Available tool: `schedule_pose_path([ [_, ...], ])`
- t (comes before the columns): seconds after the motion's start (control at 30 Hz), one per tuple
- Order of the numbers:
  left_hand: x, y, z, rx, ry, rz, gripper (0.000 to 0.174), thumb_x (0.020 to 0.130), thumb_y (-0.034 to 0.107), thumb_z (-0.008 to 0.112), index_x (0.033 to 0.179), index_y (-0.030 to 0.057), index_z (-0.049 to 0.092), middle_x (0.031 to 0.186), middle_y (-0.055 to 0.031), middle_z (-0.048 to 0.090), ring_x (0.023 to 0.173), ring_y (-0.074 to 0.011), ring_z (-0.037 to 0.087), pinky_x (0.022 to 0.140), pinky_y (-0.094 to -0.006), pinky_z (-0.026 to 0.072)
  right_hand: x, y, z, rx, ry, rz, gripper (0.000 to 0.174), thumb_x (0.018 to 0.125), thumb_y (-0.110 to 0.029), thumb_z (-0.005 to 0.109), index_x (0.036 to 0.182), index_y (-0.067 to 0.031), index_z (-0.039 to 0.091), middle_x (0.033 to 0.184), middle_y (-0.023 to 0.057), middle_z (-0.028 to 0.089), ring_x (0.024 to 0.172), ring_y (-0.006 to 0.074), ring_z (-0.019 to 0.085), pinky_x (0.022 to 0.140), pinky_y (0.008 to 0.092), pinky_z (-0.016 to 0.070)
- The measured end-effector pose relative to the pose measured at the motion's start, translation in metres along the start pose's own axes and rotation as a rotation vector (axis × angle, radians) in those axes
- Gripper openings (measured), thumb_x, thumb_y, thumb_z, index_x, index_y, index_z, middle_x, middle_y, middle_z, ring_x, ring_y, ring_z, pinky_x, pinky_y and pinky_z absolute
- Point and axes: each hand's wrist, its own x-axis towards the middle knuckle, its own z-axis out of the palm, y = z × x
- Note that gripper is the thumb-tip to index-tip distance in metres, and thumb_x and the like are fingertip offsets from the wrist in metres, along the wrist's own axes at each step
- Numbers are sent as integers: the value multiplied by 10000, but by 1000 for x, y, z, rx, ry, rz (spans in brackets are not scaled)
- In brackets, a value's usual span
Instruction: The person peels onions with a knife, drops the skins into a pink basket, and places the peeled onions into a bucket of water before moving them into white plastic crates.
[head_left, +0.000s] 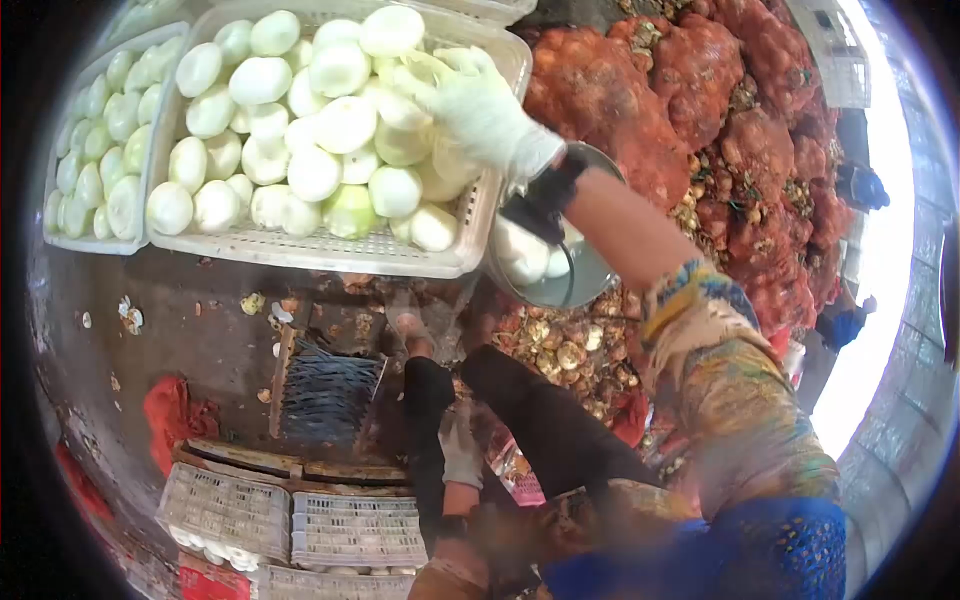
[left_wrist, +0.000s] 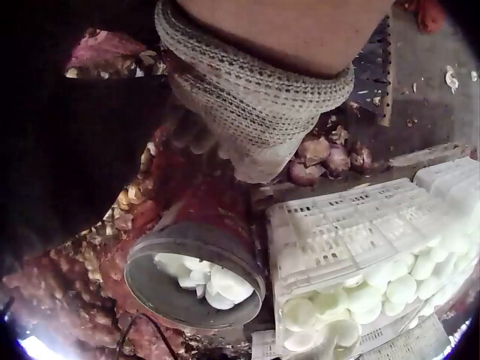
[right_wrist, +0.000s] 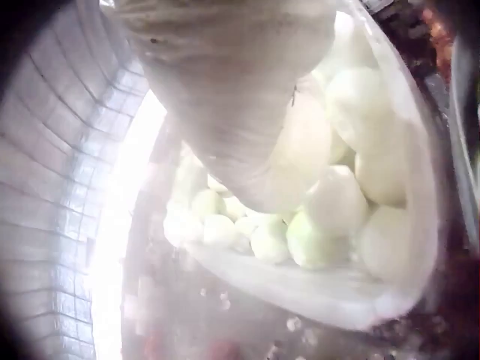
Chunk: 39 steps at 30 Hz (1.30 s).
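My right hand (head_left: 485, 110), in a pale glove, reaches over the right end of a white plastic crate (head_left: 330, 262) heaped with peeled onions (head_left: 345, 125). Its fingers lie among the top onions in the head view. In the right wrist view the gloved hand (right_wrist: 232, 105) points down beside a pale onion (right_wrist: 336, 201); I cannot tell whether it grips one. My left hand (head_left: 461, 445), gloved too, hangs low by the dark trousers. Below that glove (left_wrist: 247, 139) in the left wrist view stands a red bucket (left_wrist: 202, 202) with peeled onions inside.
Red mesh sacks of onions (head_left: 600, 100) pile up at the right, with loose onions (head_left: 570, 355) on the floor. Another filled crate (head_left: 140, 190) adjoins at the left. Stacked crates (head_left: 355, 530) stand at lower left, near a slatted stool (head_left: 325, 390) and red netting (head_left: 178, 420).
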Motion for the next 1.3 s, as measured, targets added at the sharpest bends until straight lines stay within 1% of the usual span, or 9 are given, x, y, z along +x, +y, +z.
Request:
schedule_pose_path([
  [0.07,5,-8,-13,17,-50,37,223,905,264,629,983,55,628,819,-61,649,709,-164,629,630,-291,526,1,10,-19,925,-68,669,325,869,-148,654,1180,-62,626,1187,116,617,1032,249,597,906,311,459],
  [0.1,14,-20,-20,2,-81,25,228,905,266,627,989,54,629,821,-61,648,707,-165,628,629,-290,524,-11,23,-45,271,-94,168,290,893,-124,627,1167,-26,624,1125,93,642,1016,221,600,895,316,469],
  [0.13,14,-24,-20,-24,-94,6,229,906,265,626,995,54,631,818,-62,646,705,-166,627,625,-289,523,-29,35,-64,84,-60,180,271,901,-110,618,1147,4,633,1130,79,642,999,203,610,879,313,481],
  [0.37,6,-15,-11,-65,-91,-116,215,927,242,597,1039,62,630,817,-61,631,707,-156,624,601,-298,531,-217,39,-66,630,-543,1335,338,829,-202,732,1110,-23,674,1006,52,687,893,137,607,818,271,492],
  [0.6,4,-12,0,55,-33,-158,244,928,234,596,1087,51,620,905,-58,641,757,-170,635,663,-317,549,-344,57,61,1035,-267,1402,721,689,-184,788,1317,15,494,1153,107,624,1003,189,617,882,304,491],
  [0.9,3,-14,12,114,-66,-171,241,935,230,584,1074,36,621,909,-66,650,816,-166,629,727,-298,521,-324,23,-9,456,5,1336,576,498,-314,850,926,-7,617,962,169,636,893,262,625,797,345,506],
  [1.03,2,-21,18,100,-23,-227,235,943,230,572,1060,32,619,888,-65,642,806,-165,625,714,-297,521,-311,50,-41,-381,-58,872,628,651,-167,740,1197,13,487,1099,207,538,975,384,550,793,457,496],
  [1.17,6,-28,16,22,8,-270,226,946,241,574,1027,35,617,870,-62,637,776,-168,627,687,-313,529,-336,47,-39,125,-571,1017,661,729,-135,692,1315,-10,412,1246,219,482,1177,398,459,956,458,436],
  [1.3,6,-25,30,114,24,-282,225,936,257,592,1000,43,618,875,-65,634,768,-175,631,666,-328,535,-342,67,-34,-135,-207,906,851,703,-186,742,1417,2,318,1238,250,477,1208,420,443,997,457,423],
])
